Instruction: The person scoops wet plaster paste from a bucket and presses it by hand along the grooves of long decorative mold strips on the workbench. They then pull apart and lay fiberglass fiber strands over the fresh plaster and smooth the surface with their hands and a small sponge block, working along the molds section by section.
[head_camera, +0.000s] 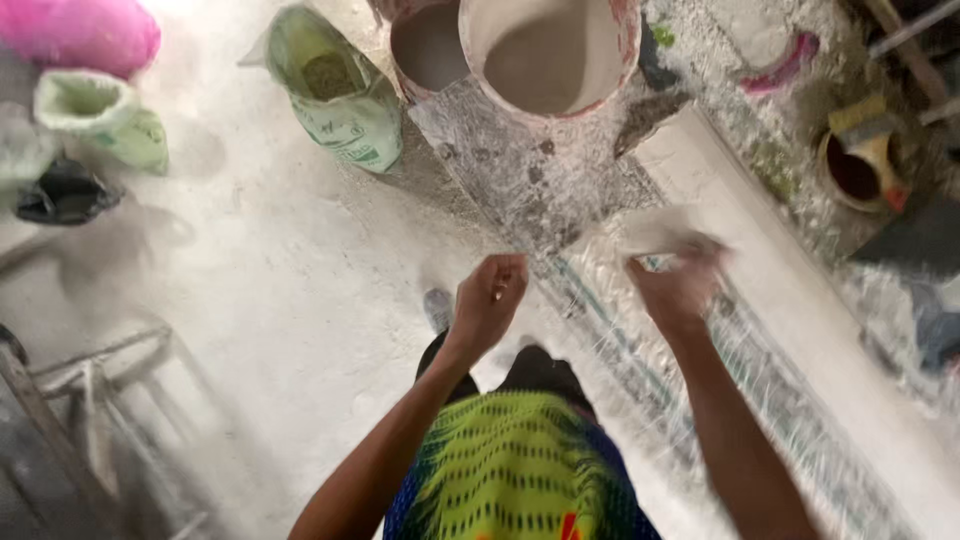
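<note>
Dusty white floor (280, 290), open to the left; buckets (550, 50) ahead. Clear plastic sheet (520, 180), powder-streaked, between both hands: left hand (488, 300) pinching its edge; right hand (680, 280) blurred, apparently clamped on it.

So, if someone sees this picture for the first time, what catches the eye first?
Probably the two bare hands in the middle, the left hand closed in a loose fist and the right hand blurred, gripping a pale flat piece. Above them stand two round white-dusted buckets holding pale powder, and to their left an open green woven sack sits on the dusty white floor.
</note>
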